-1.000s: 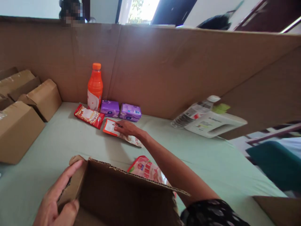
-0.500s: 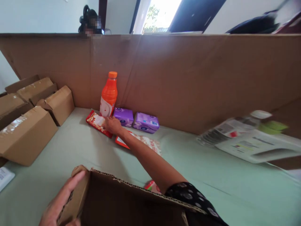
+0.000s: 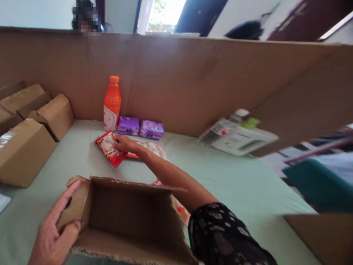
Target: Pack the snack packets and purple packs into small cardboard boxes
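My left hand (image 3: 56,228) is closed on the left wall of an open cardboard box (image 3: 91,206), thumb on the near side and fingers outside. The box tilts toward me and its inside is bare. Reaching over the table, my right hand (image 3: 123,143) pinches the edge of a red and white snack packet (image 3: 109,149), which is lifted at an angle. Behind it stands an orange bottle (image 3: 112,105). Two purple tissue packs (image 3: 128,126) lie to its right. Under my right forearm lies another red and white packet (image 3: 154,149), partly hidden.
Several cardboard boxes (image 3: 27,151) stand at the left. A tall cardboard wall (image 3: 176,81) closes the back. At the right lie a clear bottle (image 3: 217,130) and a white jug (image 3: 239,141). Beyond the wall a person's head (image 3: 86,16) shows.
My right hand has raised the snack packet off the table and turned it. The box has come further into view, its opening more visible. The whole view has shifted to the right.
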Demonstrator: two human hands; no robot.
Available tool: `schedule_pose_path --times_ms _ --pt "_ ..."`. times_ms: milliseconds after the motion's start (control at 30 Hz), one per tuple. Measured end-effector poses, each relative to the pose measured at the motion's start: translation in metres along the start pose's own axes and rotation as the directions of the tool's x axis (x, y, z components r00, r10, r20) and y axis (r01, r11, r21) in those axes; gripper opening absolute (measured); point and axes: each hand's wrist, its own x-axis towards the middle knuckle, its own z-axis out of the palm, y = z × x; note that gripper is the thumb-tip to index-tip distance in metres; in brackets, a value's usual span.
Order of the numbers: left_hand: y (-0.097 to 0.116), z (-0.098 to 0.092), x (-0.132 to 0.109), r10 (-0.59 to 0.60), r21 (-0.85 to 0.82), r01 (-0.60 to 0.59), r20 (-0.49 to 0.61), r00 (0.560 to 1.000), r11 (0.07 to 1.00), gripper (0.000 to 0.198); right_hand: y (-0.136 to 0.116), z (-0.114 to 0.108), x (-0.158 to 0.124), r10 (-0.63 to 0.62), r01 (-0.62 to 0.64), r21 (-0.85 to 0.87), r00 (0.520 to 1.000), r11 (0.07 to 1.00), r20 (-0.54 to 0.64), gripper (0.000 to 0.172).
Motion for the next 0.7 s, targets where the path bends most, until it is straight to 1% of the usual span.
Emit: schedule_pose_path --times_ms 33,100,133,167,200,233,267,300,333,367,400,433,467,500,533,567,600,633,667,700 --pt "0.000 -0.003 0.002 0.025 0.014 -0.025 0.010 1.000 1.000 0.059 -0.002 -0.011 -0.012 -0.002 0.003 0.028 0.999 1.000 -0.037 0.006" --pt "0.001 -0.007 0.007 0.047 0.047 -0.047 0.011 0.999 0.998 0.059 -0.006 -0.042 -0.038 0.001 0.009 0.070 0.990 0.997 -0.141 0.006" --pt "0.001 -0.008 0.009 0.044 0.060 -0.045 0.009 0.999 0.997 0.059 -0.010 -0.059 -0.053 -0.025 0.045 0.082 0.974 0.996 -0.225 0.007" --pt "0.001 -0.008 0.012 0.039 0.066 -0.040 0.012 0.999 0.997 0.060 -0.016 -0.076 -0.070 -0.074 0.106 0.081 0.941 0.991 -0.330 0.010" --pt "0.001 -0.008 0.014 0.036 0.065 -0.037 0.018 0.999 0.997 0.061 -0.024 -0.092 -0.089 -0.140 0.186 0.064 0.888 0.980 -0.438 0.013" --pt "0.000 -0.007 0.015 0.039 0.053 -0.041 0.023 0.999 0.998 0.062 -0.035 -0.106 -0.110 -0.216 0.275 0.030 0.814 0.961 -0.539 0.016" --pt "-0.001 -0.006 0.017 0.049 0.026 -0.050 0.028 0.998 0.998 0.062 -0.047 -0.116 -0.132 -0.282 0.350 -0.011 0.736 0.937 -0.615 0.019" --pt "-0.001 -0.005 0.018 0.062 -0.009 -0.062 0.029 0.998 0.998 0.062 -0.059 -0.121 -0.154 -0.334 0.403 -0.049 0.678 0.914 -0.655 0.022" --pt "-0.002 -0.004 0.019 0.077 -0.047 -0.075 0.027 0.997 0.996 0.062 -0.071 -0.122 -0.175 -0.371 0.434 -0.080 0.643 0.897 -0.670 0.023" --pt "-0.003 -0.002 0.020 0.092 -0.080 -0.090 0.024 0.995 0.993 0.062 -0.081 -0.118 -0.194 -0.413 0.465 -0.108 0.628 0.879 -0.659 0.024" --pt "-0.003 -0.002 0.021 0.108 -0.097 -0.105 0.023 0.994 0.990 0.063 -0.088 -0.111 -0.209 -0.469 0.502 -0.137 0.628 0.854 -0.621 0.024" --pt "-0.003 -0.001 0.022 0.119 -0.105 -0.116 0.025 0.993 0.988 0.064 -0.092 -0.102 -0.221 -0.530 0.536 -0.170 0.643 0.827 -0.553 0.023" --pt "-0.002 -0.001 0.022 0.122 -0.105 -0.118 0.030 0.992 0.987 0.064 -0.093 -0.092 -0.230 -0.591 0.566 -0.209 0.664 0.798 -0.458 0.020" --pt "-0.001 -0.002 0.023 0.118 -0.104 -0.113 0.036 0.992 0.988 0.065 -0.092 -0.081 -0.234 -0.635 0.584 -0.252 0.697 0.772 -0.333 0.018" --pt "0.001 -0.002 0.022 0.109 -0.101 -0.105 0.041 0.993 0.989 0.065 -0.090 -0.071 -0.235 -0.644 0.582 -0.299 0.741 0.756 -0.187 0.017" --pt "0.003 -0.003 0.022 0.102 -0.098 -0.097 0.043 0.994 0.990 0.065 -0.088 -0.062 -0.234 -0.611 0.564 -0.349 0.791 0.749 -0.035 0.017" --pt "0.006 -0.003 0.021 0.100 -0.094 -0.096 0.045 0.994 0.991 0.065 -0.087 -0.054 -0.230 -0.541 0.533 -0.399 0.835 0.746 0.101 0.017" --pt "0.008 -0.003 0.021 0.105 -0.088 -0.101 0.047 0.993 0.991 0.065 -0.086 -0.048 -0.225 -0.457 0.504 -0.443 0.863 0.742 0.217 0.015" --pt "0.010 -0.004 0.020 0.115 -0.078 -0.111 0.049 0.992 0.991 0.064 -0.087 -0.043 -0.219 -0.380 0.485 -0.475 0.874 0.735 0.305 0.014" --pt "0.011 -0.004 0.020 0.127 -0.073 -0.123 0.056 0.990 0.990 0.064 -0.089 -0.038 -0.212 -0.327 0.479 -0.496 0.872 0.724 0.365 0.014"
